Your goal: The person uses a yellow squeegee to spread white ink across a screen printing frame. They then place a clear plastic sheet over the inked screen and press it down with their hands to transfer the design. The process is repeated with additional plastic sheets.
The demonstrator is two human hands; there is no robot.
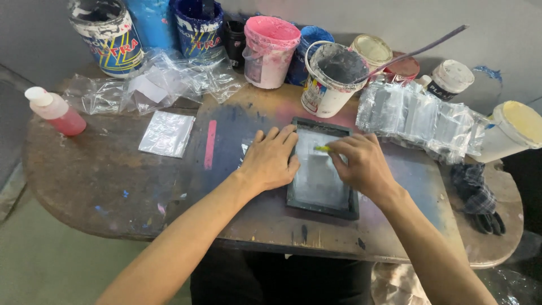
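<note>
We see the left hand (270,159) lying flat, fingers spread, on the left edge of a dark-framed screen (322,169) mid-tabletop (113,169). The right hand (361,165) pinches a small yellow tool (322,148) against the mesh. Paint tubs (333,79) stand behind.

A worn, paint-stained desk (113,181) is filling most of the frame. A dark frame (322,195) is lying at its centre. A pink bottle (56,113) is lying at the upper left, with clear bags (164,79) and a silvery packet (167,133) beside it. Paint tubs (271,51) are crowding the top edge. A stack of packets (418,118) is sitting at the upper right, a yellow-lidded tub (514,133) is leaning at the right edge, and a dark cloth (477,189) is lying below it.
</note>
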